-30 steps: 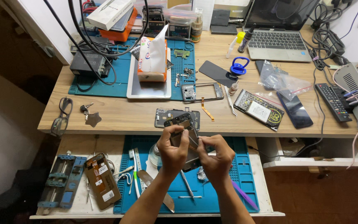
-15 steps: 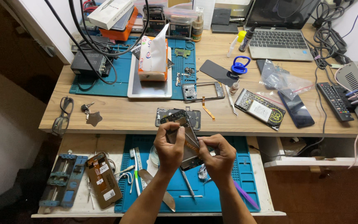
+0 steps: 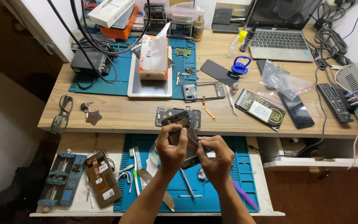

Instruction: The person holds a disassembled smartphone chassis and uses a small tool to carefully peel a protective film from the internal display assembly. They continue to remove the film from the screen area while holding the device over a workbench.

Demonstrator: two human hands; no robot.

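Observation:
My left hand (image 3: 171,147) grips an opened black phone body (image 3: 182,126) by its left edge, holding it tilted above the blue mat (image 3: 222,188) in the pulled-out drawer. My right hand (image 3: 215,155) pinches at the phone's right side with thumb and forefinger; whatever small part sits between the fingertips is too small to make out. A metal tweezer (image 3: 186,183) and a flat spatula (image 3: 156,188) lie on the mat under my wrists.
On the drawer's left lie an opened phone with its battery showing (image 3: 101,178) and a blue clamp jig (image 3: 62,179). The desk holds a phone frame (image 3: 204,90), a tissue box (image 3: 153,58), a blue suction cup (image 3: 241,65), a battery pack (image 3: 260,109), a laptop (image 3: 280,37) and a remote (image 3: 333,101).
Both hands have stayed over the drawer mat with the phone; the phone is tilted slightly differently and my right fingers have shifted along its edge.

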